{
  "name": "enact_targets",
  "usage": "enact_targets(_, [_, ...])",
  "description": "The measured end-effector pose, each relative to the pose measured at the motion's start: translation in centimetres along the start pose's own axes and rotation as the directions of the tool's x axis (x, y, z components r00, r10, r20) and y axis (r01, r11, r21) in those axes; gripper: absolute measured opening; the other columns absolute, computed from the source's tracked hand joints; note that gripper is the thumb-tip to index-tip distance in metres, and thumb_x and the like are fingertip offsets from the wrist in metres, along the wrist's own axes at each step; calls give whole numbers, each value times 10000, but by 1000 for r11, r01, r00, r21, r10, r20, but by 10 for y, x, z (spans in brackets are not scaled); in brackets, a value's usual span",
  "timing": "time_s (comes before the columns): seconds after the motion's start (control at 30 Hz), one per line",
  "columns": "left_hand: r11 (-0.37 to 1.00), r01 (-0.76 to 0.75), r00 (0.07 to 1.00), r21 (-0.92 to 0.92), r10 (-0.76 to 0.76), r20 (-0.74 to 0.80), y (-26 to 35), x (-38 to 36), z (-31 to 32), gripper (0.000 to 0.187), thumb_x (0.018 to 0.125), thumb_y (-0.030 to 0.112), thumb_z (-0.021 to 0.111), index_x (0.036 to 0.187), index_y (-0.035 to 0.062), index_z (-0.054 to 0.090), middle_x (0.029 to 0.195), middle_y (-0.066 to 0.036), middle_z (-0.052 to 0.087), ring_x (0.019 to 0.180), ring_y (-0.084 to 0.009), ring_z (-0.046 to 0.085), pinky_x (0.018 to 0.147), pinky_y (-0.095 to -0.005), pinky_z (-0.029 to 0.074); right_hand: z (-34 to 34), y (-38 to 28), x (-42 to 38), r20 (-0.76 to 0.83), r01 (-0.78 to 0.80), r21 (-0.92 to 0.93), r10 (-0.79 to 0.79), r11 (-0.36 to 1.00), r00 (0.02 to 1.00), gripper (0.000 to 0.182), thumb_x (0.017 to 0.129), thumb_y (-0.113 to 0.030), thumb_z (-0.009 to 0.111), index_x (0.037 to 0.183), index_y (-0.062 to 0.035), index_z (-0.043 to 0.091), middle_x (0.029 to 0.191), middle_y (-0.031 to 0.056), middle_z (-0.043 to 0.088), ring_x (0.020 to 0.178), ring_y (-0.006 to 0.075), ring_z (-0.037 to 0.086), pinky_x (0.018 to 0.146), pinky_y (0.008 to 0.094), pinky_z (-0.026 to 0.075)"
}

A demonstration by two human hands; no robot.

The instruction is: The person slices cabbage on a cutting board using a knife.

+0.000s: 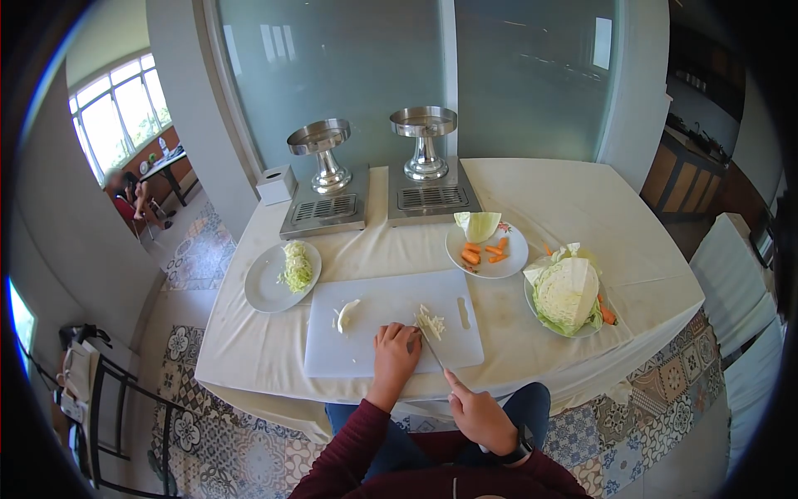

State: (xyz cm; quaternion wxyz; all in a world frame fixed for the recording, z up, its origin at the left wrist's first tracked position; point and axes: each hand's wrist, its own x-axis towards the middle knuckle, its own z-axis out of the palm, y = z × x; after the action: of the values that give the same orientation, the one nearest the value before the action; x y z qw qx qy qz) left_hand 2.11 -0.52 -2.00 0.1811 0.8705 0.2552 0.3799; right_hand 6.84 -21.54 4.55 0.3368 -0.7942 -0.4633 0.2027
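Note:
A white cutting board (382, 291) lies on the cloth-covered table. My left hand (396, 353) rests on it with fingers curled together, beside the knife blade; whatever is under the fingers is hidden. My right hand (482, 416) is closed round the handle of a knife (432, 351), whose blade points forward onto the board. Shredded cabbage (430, 323) lies just right of the blade. A pale cabbage piece (347, 315) lies on the board's left part. More shreds (296, 266) sit on a grey plate (262, 279) at the left.
A plate (517, 249) holds carrot pieces (471, 255) and a cabbage wedge (478, 225). Right of it, a large cut cabbage (567, 291) sits on another plate. Two metal stands (331, 177) (426, 158) and a tissue box (276, 184) are at the back. A person (137, 200) sits far left.

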Motion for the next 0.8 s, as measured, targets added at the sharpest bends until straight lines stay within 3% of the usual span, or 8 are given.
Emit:
enact_targets(0.5, [1000,-11,999,-17,11,-33,-1,-1,2,98,770,132,758,862,107,734,887,-32,681,924,-277,597,857,-413,441,3,3,5,-82,62,124,-52,990,995,532,972,-179,526,1477,-59,414,651,244,610,606,466,601,598,564,458])
enact_targets(0.8, [1000,-23,999,-4,23,-32,-1,0,1,102,773,136,757,870,114,738,897,-26,679,924,-271,599,852,-409,437,4,1,3,-58,57,59,-54,997,997,545,977,-193,525,1492,-68,396,636,243,607,589,460,601,590,564,468])
